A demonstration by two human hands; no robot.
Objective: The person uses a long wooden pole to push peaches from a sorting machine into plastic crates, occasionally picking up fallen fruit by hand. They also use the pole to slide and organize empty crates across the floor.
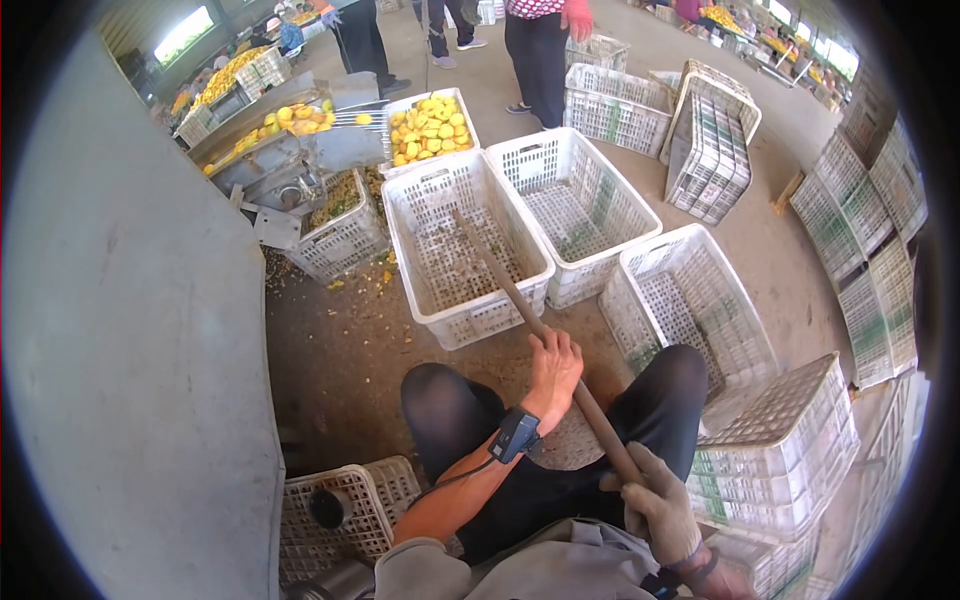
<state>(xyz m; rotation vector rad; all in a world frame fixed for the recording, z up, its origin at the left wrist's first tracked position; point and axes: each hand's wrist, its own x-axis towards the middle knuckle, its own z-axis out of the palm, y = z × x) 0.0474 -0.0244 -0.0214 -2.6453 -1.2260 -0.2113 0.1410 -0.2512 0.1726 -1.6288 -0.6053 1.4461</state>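
Note:
A long wooden pole [500, 278] slants across the view, its far end over a white plastic crate [470, 329] in front of me. My bare left hand [556, 366] is closed around its middle, with a black device [514, 434] strapped to the wrist. Lower down, near my body, my right hand [660, 503] in a pale work glove is wrapped round the pole's near end. Bits of debris lie on the bottom of the crate under the pole. My bent knees [436, 395] are spread on both sides of the pole.
More white crates stand to the right, including one beside the first [590, 268] and a tilted one [700, 300]. A crate of yellow fruit [430, 130] sits by a metal chute [262, 160]. A grey metal panel [140, 330] fills the left. People stand beyond the crates.

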